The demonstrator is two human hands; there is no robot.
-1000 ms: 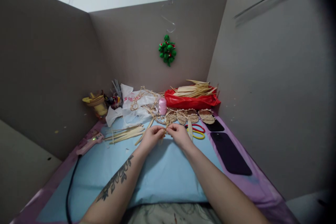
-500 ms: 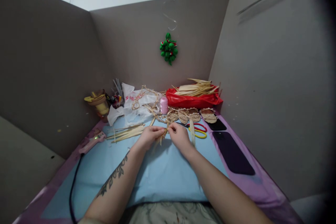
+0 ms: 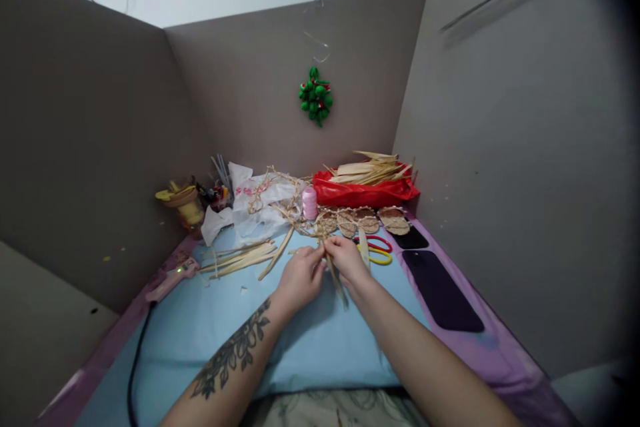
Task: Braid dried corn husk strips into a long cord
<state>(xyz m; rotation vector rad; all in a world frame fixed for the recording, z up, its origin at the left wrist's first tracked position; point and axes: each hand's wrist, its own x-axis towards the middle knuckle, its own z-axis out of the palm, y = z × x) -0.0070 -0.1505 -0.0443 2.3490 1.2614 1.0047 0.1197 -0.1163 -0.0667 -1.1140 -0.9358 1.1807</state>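
Note:
My left hand (image 3: 301, 275) and my right hand (image 3: 347, 258) meet over the blue mat (image 3: 210, 333), fingers pinched together on a braided straw strand (image 3: 334, 275). The strand runs from a chain of woven straw discs (image 3: 360, 220) behind my hands, and its loose end hangs down toward me between my wrists. Both hands are closed on it. My left forearm carries a dark tattoo.
Loose straw strips (image 3: 240, 257) lie left of my hands, beside a pink glue gun (image 3: 173, 277) with a black cord. A pink thread spool (image 3: 309, 203), white plastic bag (image 3: 255, 203), red bag of straw (image 3: 365, 190), scissors (image 3: 375, 250) and two dark phones (image 3: 440, 290) surround them. Grey cardboard walls enclose the mat.
My hands have shifted slightly toward me and to the right. The strand's loose end now points down toward me between my wrists instead of to the lower left.

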